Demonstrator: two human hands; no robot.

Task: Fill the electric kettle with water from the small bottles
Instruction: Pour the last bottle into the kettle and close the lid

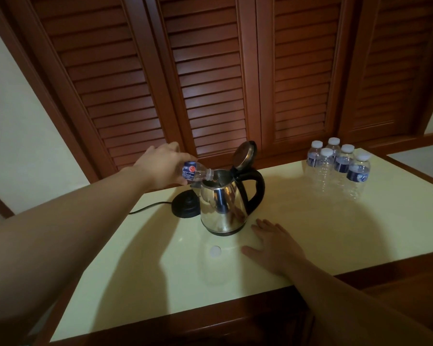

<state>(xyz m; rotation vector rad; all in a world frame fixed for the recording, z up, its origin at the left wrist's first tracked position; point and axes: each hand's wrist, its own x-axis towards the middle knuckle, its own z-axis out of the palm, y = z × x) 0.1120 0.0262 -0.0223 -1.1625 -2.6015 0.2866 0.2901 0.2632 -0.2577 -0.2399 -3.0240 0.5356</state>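
Low in the frame, a white cap lies on the pale table. Right of it, the right hand rests flat, fingers straight. At centre stands the kettle, lid up. The left hand grips a tipped bottle at its mouth; water flow seems likely but unclear. Five bottles stand upper right.

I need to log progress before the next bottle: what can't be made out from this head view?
- Water level in the kettle: the steel wall hides the inside.
- Any stream from the tilted bottle: too small and dim at the mouth.
- Left hand fingers: hidden behind the hand and bottle.
- Fill of the five capped bottles: clear plastic, too blurred.
- Cable and its plug: hidden behind the left forearm.
- White cap: whose it is, unclear.
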